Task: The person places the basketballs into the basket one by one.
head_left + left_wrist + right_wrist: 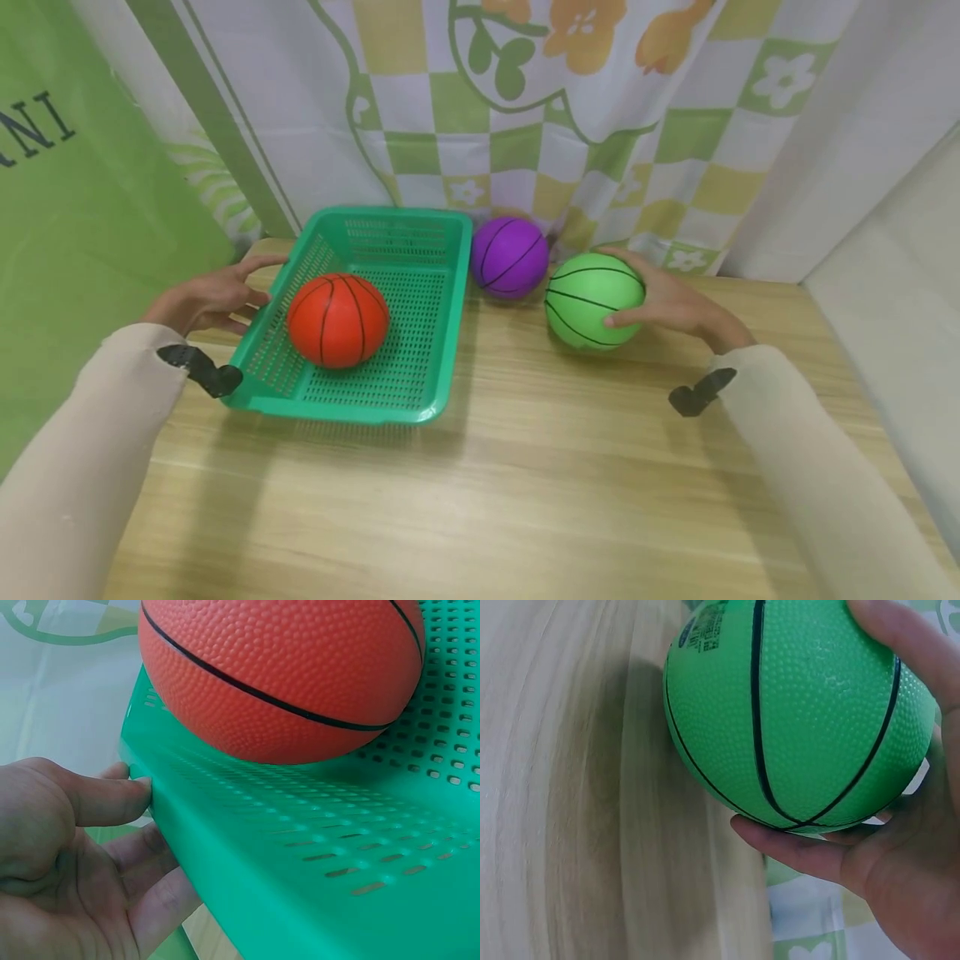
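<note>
A red ball with black lines [338,321] sits inside the green plastic basket [446,367], towards its left side. My left hand [215,298] is at the basket's left side, fingers spread and fairly straight, their tips touching the outside of the rim [225,877]. On the right, my right hand [667,300] holds a light green ball [592,292], thumb on the near side and fingers around the far side. The right wrist view shows this green ball [810,712] close to the tabletop; whether it touches is unclear. Between basket and green ball is a purple ball [510,258].
The wooden table [510,483] carries everything. A checked, flowered curtain [465,117] hangs along its back edge, right behind the purple ball. A pale wall [892,217] bounds the right, and a green cloth surface with letters [75,250] stands at the left.
</note>
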The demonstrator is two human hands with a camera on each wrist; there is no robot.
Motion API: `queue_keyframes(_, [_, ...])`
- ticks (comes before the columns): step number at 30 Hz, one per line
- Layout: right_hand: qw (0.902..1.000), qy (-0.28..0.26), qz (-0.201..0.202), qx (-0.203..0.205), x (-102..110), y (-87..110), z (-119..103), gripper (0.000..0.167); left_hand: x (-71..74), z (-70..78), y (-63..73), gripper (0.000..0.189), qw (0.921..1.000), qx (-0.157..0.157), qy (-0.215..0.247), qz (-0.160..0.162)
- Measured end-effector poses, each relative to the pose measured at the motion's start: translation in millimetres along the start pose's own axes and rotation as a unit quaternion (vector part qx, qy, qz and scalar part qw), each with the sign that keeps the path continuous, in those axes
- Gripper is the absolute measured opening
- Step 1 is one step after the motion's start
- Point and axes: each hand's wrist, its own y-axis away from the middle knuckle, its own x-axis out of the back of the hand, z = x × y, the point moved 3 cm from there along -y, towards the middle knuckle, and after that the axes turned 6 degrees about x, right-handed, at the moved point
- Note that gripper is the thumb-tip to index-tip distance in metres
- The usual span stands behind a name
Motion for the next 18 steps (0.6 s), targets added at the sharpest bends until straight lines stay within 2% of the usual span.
queue_keyframes(8, [0.9996, 0.02, -0.018, 0.001, -2.5, -3.7, -23.1, 0.106, -0.2, 2.0, 0.4, 0.079, 1.0, -0.003, 0.001, -0.003])
queue_keyframes(18, [0.9974, 0.03, -0.013, 0.064, -9.9, -13.1, -44.5, 0.107, 1.6, -3.1, -1.1, 0.079, 1.0, -0.004, -0.009, 0.0])
